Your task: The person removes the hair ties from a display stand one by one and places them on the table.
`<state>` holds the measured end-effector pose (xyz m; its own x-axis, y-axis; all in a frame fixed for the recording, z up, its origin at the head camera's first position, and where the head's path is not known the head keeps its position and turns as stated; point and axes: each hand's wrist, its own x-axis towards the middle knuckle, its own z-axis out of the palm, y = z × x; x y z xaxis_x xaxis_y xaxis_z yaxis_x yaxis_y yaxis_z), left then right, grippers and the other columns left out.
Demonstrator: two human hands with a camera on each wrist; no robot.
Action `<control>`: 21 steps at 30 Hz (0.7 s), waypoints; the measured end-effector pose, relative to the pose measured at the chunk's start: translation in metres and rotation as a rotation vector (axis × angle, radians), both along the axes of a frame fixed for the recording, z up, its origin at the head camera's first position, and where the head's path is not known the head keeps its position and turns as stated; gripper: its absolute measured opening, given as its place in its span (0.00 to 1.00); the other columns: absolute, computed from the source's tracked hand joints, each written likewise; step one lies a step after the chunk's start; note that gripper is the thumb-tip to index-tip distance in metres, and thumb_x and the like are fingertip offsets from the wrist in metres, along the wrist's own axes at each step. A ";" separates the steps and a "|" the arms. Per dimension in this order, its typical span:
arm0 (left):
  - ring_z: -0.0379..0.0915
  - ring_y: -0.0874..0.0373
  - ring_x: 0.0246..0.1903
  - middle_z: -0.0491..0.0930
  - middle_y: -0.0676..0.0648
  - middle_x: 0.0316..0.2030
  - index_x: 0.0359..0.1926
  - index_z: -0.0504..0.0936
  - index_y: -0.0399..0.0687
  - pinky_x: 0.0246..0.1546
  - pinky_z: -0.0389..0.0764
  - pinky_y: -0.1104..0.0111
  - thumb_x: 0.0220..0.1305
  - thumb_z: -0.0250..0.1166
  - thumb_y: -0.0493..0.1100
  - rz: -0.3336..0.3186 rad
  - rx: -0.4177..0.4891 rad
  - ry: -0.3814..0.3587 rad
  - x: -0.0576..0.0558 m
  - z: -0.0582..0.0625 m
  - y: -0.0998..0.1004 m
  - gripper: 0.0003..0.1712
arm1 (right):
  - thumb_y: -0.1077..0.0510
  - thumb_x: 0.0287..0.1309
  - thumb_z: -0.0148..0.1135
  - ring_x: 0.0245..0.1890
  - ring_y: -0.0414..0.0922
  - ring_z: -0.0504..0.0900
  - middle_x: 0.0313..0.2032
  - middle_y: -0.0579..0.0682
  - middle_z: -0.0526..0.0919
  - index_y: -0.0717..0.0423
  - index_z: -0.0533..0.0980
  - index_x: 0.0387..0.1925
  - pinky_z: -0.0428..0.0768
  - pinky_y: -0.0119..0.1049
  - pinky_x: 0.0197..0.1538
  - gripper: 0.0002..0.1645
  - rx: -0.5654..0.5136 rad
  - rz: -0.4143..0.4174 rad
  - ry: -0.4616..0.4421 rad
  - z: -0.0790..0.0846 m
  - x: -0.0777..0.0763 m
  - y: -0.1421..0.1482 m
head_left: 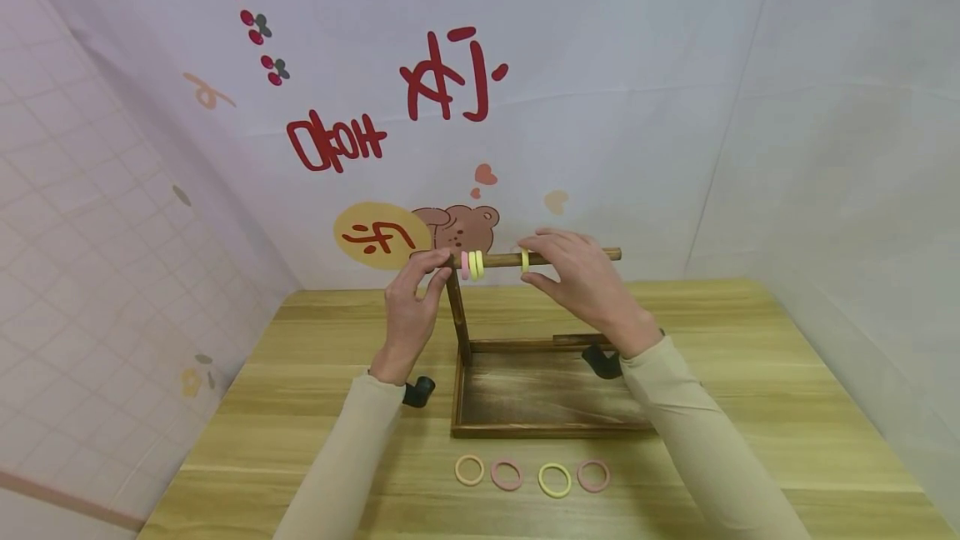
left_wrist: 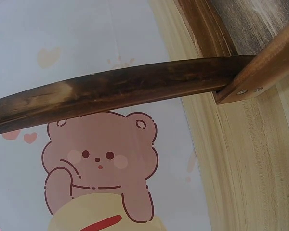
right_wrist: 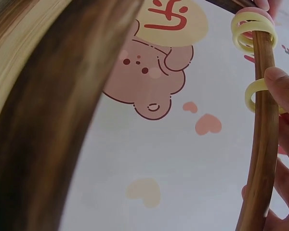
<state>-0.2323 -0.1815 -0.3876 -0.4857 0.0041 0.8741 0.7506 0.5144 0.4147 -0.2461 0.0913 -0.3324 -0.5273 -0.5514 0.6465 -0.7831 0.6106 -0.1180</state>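
Observation:
In the head view, a dark wooden stand has an upright post (head_left: 460,319) and a horizontal rod (head_left: 501,260) at its top. My left hand (head_left: 411,300) pinches the rod's left end where it meets the post. One pink ring (head_left: 465,266) and two yellow rings (head_left: 477,265) hang on the rod close to that hand. Farther right, my right hand (head_left: 581,277) holds another yellow ring (head_left: 525,262) between thumb and fingers, around the rod. The right wrist view shows this yellow ring (right_wrist: 249,96) encircling the rod (right_wrist: 264,149), apart from the grouped rings.
The stand's tray-like base (head_left: 540,431) rests on the wood-grain table (head_left: 315,440). In front of it lie an orange ring (head_left: 457,471), two pink rings (head_left: 507,488) and a yellow ring (head_left: 555,495). A printed cloth (head_left: 615,107) rises behind the table.

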 end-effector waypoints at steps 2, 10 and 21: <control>0.85 0.47 0.49 0.87 0.42 0.50 0.49 0.86 0.36 0.54 0.83 0.67 0.65 0.70 0.29 0.001 0.000 0.000 0.000 0.001 0.000 0.12 | 0.53 0.58 0.78 0.63 0.56 0.78 0.57 0.55 0.85 0.56 0.80 0.61 0.76 0.60 0.61 0.31 -0.003 -0.001 0.004 0.000 0.000 0.001; 0.85 0.48 0.49 0.87 0.42 0.50 0.50 0.86 0.37 0.53 0.83 0.67 0.65 0.70 0.29 -0.002 0.004 -0.003 0.001 0.000 0.000 0.12 | 0.54 0.58 0.78 0.63 0.56 0.79 0.57 0.56 0.85 0.57 0.80 0.61 0.76 0.60 0.61 0.31 0.001 -0.009 0.001 0.001 0.001 0.004; 0.85 0.48 0.49 0.87 0.43 0.50 0.49 0.87 0.38 0.52 0.83 0.64 0.65 0.69 0.28 -0.018 0.021 0.014 0.000 0.001 0.001 0.12 | 0.54 0.60 0.77 0.65 0.56 0.77 0.58 0.55 0.85 0.57 0.80 0.62 0.74 0.61 0.63 0.30 -0.004 -0.019 -0.025 0.003 0.003 0.008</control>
